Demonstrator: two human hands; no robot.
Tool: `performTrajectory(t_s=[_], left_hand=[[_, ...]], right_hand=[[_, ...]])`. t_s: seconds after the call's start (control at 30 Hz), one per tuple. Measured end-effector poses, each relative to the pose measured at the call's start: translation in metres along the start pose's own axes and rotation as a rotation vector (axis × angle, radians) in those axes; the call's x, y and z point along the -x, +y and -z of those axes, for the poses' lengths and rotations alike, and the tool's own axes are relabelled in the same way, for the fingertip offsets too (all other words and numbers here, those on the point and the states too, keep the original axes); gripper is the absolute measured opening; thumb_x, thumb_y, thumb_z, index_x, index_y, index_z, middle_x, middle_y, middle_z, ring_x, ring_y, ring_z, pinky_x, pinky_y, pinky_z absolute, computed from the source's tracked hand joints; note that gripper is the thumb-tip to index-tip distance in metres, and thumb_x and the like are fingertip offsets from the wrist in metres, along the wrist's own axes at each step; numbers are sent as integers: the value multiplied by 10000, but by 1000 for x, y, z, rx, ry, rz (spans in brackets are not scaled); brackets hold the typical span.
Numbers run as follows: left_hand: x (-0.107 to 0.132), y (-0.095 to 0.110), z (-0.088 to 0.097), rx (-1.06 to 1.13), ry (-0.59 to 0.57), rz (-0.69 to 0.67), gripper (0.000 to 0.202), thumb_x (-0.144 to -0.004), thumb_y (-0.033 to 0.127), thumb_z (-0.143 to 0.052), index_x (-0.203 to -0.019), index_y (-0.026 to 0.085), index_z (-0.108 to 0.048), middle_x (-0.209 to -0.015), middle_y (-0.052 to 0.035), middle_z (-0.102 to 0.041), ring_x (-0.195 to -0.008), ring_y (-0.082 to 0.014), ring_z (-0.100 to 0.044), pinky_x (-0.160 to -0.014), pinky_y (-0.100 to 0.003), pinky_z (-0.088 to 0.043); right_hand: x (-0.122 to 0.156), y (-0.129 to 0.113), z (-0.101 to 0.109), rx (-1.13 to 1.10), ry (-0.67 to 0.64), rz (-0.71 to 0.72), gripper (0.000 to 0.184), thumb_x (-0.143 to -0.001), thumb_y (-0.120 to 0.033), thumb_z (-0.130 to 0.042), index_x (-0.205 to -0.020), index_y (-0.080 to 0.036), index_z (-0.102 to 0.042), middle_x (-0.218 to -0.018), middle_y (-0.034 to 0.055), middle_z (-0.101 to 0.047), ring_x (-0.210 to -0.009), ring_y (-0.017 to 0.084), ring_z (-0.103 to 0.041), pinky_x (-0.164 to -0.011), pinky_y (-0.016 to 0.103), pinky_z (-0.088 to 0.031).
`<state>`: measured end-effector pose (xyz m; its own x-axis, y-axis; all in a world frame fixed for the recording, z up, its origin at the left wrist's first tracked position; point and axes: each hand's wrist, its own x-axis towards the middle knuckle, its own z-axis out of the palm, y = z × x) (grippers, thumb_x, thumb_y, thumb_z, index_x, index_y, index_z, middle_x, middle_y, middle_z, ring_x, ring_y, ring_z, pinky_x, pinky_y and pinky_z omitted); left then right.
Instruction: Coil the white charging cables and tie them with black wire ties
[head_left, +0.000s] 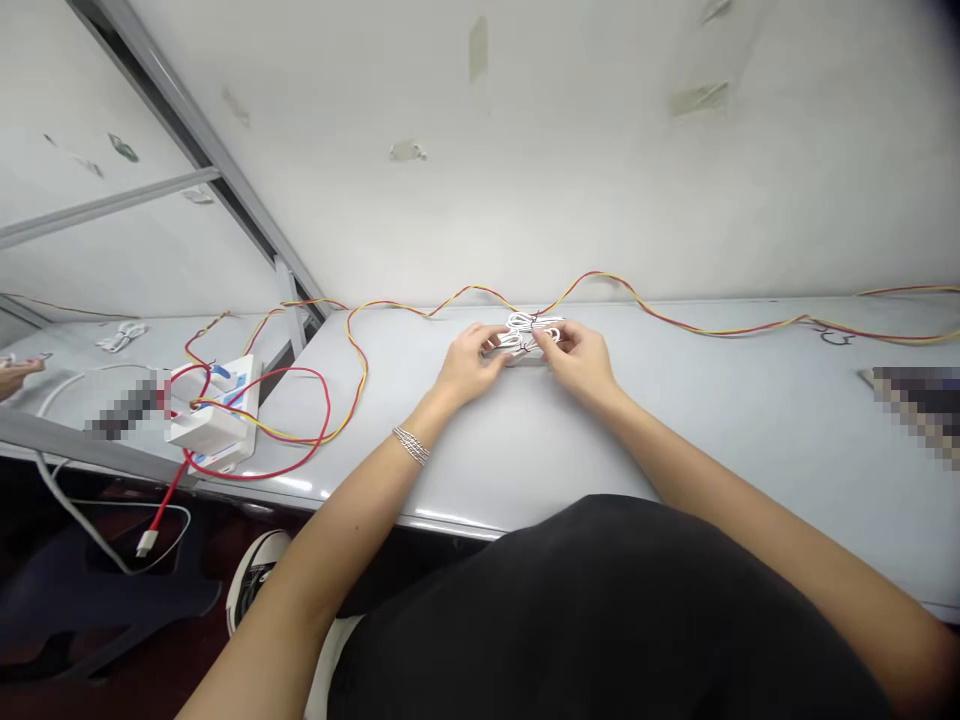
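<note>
A small bundle of coiled white cable [526, 331] lies on the pale table [525, 440] near the far wall. My left hand [469, 362] grips the bundle's left side with curled fingers. My right hand [577, 358] pinches its right side, fingers closed around the coils. A thin silver bracelet [411, 445] circles my left wrist. Both forearms reach forward from my lap.
A twisted red and yellow wire [420, 308] runs along the back of the table. A white box [214, 408] with red cable [259, 470] sits at the table's left end. Another white cable bundle [124, 336] lies on the neighbouring table. Another person's hand [16, 376] shows at far left.
</note>
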<state>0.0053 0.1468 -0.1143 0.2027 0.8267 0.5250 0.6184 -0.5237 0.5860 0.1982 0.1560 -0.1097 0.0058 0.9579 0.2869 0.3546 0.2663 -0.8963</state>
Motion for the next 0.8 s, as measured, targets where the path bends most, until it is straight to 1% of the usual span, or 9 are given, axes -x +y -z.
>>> performTrajectory(t_s=[0.07, 0.13, 0.2, 0.33, 0.4, 0.5, 0.63, 0.7, 0.8], left_hand=[[0, -6, 1, -81, 46, 15, 400, -795, 197, -719, -1193, 169, -680, -1120, -129, -655, -1063, -272, -587, -1004, -455, -454], [1, -12, 2, -250, 10, 71, 455, -806, 215, -701, -1259, 208, -655, -1217, -128, -648, -1158, -312, -552, -1039, -501, -414], [1, -16, 1, -295, -75, 145, 386, -844, 228, -658, -1229, 203, -677, -1163, -124, -687, -1124, -322, -572, -1016, -522, -406], [1, -19, -1, -282, -70, 190, 223, -860, 253, -636, -1032, 178, -756, -1042, -125, -715, -1032, -306, -601, -981, -501, -417], [0, -22, 1, -162, -3, 221, 179, -823, 216, -653, -960, 172, -759, -982, -109, -711, -960, -264, -615, -942, -447, -448], [-1, -27, 5, 205, 102, 327, 140, -757, 224, -703, -872, 151, -736, -873, -69, -699, -830, -193, -609, -833, -353, -479], [-3, -25, 11, 419, 96, 388, 230, -759, 348, -715, -845, 137, -677, -709, -17, -650, -663, -134, -591, -690, -289, -482], [-4, -17, 11, 585, 104, 418, 265, -719, 362, -759, -812, 146, -638, -689, -11, -641, -631, -124, -604, -673, -285, -494], [-3, -4, 7, 695, 83, 397, 323, -659, 346, -822, -846, 150, -646, -789, -19, -665, -668, -125, -638, -681, -289, -520]], right_hand=[[-5, 3, 5, 81, 44, -26, 379, -862, -508, -573, -946, -156, -686, -746, 43, -643, -659, 159, -567, -624, 287, -428], [-10, 6, 11, 191, 67, -63, 338, -889, -442, -556, -989, -151, -695, -782, 49, -654, -681, 160, -567, -674, 298, -439], [-14, 9, 16, 286, 50, -78, 271, -892, -361, -570, -1001, -154, -706, -819, 57, -669, -716, 166, -574, -732, 313, -442], [-17, 16, 21, 414, 1, -79, 179, -889, -268, -594, -934, -156, -725, -858, 85, -691, -852, 219, -607, -909, 404, -409], [-18, 18, 23, 466, 12, -90, 179, -898, -256, -585, -918, -148, -727, -884, 110, -698, -929, 260, -613, -968, 466, -375], [-16, 16, 25, 514, 51, -75, 200, -894, -237, -587, -982, -120, -722, -990, 161, -700, -1019, 316, -604, -982, 522, -369], [-9, 2, 22, 494, 112, 26, 263, -919, -262, -555, -1089, -117, -694, -1155, 173, -666, -1125, 318, -570, -1020, 510, -387], [-2, -6, 14, 385, 55, 85, 242, -927, -314, -565, -1059, -160, -697, -1100, 115, -694, -1004, 236, -626, -971, 413, -463], [9, -12, -5, 37, -149, 66, 284, -857, -366, -665, -1072, -182, -689, -1003, 79, -722, -794, 185, -667, -801, 353, -543]])
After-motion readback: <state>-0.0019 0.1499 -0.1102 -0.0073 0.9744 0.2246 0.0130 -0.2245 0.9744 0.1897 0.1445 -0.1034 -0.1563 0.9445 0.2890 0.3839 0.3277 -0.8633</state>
